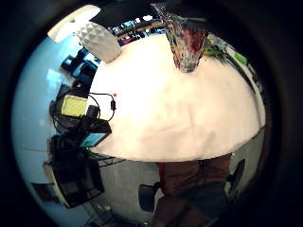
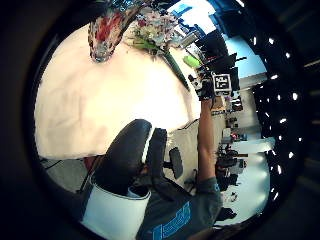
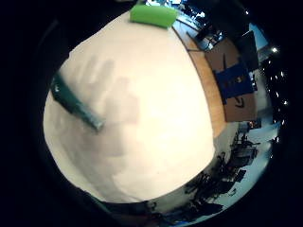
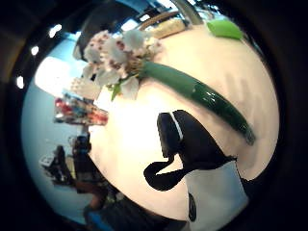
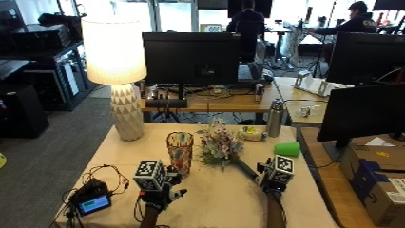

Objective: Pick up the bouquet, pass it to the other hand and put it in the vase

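Bench: bouquet (image 5: pixel 221 143) lies on bench (image 5: pixel 208 199), beside vase (image 5: pixel 179 152).
Right hand (image 5: pixel 273 183): over stem, fingers open.
Left hand (image 5: pixel 158 192): empty, relaxed.
Progress: nothing done yet.

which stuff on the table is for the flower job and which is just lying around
For the job: bouquet, vase, left hand, right hand.
Just lying about: lamp, green cup, metal bottle, small screen device.
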